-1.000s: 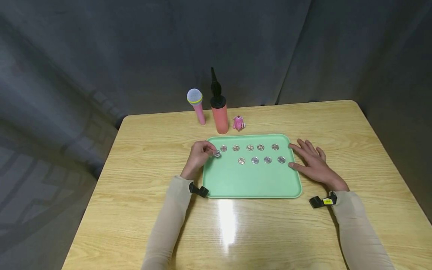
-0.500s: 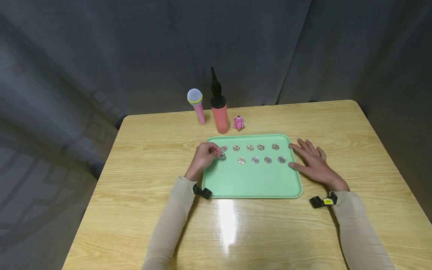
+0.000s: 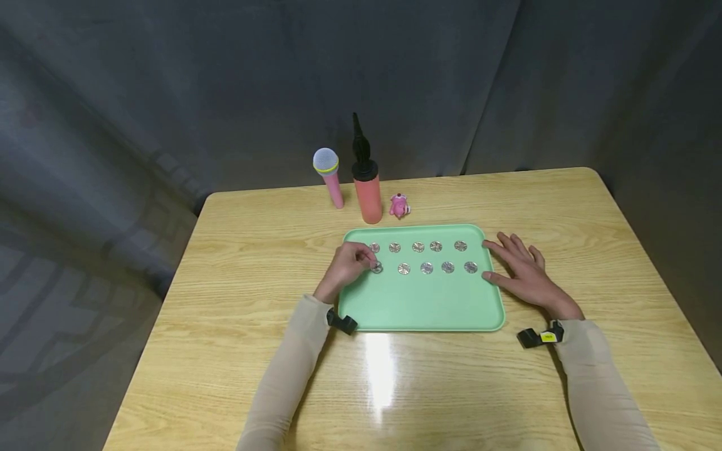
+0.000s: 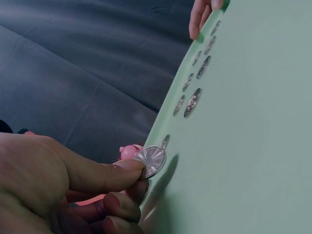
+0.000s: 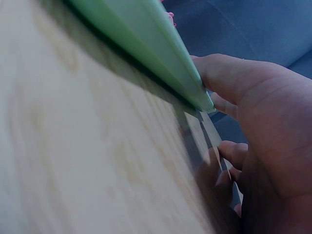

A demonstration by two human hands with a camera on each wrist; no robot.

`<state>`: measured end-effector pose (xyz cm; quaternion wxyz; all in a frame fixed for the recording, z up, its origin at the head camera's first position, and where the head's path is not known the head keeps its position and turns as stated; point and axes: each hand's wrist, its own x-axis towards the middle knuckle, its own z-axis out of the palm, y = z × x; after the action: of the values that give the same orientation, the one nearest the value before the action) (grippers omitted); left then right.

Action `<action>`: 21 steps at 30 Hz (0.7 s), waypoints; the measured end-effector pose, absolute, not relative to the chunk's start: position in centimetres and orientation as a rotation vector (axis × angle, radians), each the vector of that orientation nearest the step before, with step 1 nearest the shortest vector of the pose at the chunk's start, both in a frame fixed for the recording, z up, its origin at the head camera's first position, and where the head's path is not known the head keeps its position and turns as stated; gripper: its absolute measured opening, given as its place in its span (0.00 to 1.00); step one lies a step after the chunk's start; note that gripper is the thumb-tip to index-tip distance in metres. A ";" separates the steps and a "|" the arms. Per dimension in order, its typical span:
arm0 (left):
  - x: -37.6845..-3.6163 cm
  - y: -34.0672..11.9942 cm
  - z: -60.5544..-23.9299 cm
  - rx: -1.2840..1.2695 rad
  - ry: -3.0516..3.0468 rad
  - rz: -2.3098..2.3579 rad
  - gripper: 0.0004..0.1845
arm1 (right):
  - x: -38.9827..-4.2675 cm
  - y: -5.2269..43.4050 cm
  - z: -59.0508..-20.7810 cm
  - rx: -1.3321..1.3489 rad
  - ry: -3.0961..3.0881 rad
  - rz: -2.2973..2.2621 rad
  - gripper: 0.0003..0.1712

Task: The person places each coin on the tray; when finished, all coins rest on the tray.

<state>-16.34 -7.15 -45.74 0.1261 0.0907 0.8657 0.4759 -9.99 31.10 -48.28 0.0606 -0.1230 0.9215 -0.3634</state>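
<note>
My left hand (image 3: 348, 264) pinches a silvery coin (image 4: 152, 161) between thumb and forefinger, over the left part of the pale green tray (image 3: 420, 307). In the left wrist view the coin is tilted up on edge, its face with ray-like lines showing and its shadow beside it. Several similar coins lie flat in two rows, a back row (image 3: 418, 247) and a front row (image 3: 426, 268). The held coin is at the left end of the front row. My right hand (image 3: 526, 275) rests with spread fingers at the tray's right rim, thumb and forefinger on the edge.
Behind the tray on the wooden table (image 3: 254, 250) stand a pink toy microphone (image 3: 333, 181), a coral hand pump (image 3: 368, 197) with a black nozzle and a small pink figurine (image 3: 399, 205). A dark curtain (image 3: 417, 81) hangs along the table's back edge.
My left hand has carried the coin rightward and toward me, from beside the back row to the left end of the front row. The right hand has stayed still.
</note>
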 end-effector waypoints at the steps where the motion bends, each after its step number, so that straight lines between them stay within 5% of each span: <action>1: -16.3 -7.1 -45.8 0.264 2.523 1.378 0.04 | -10.0 31.1 -48.3 -0.370 2.789 -1.099 0.41; 9: -16.3 -6.9 -46.1 0.296 2.601 1.308 0.09 | -10.0 31.0 -48.2 -0.373 2.788 -1.100 0.41; 21: -16.0 -6.7 -45.9 0.332 2.612 1.267 0.03 | -9.9 31.1 -48.2 -0.376 2.796 -1.092 0.41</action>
<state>-16.00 -6.73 -45.94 0.1099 0.1129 0.8885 0.4309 -9.94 31.06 -48.16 0.0583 -0.1242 0.9227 -0.3602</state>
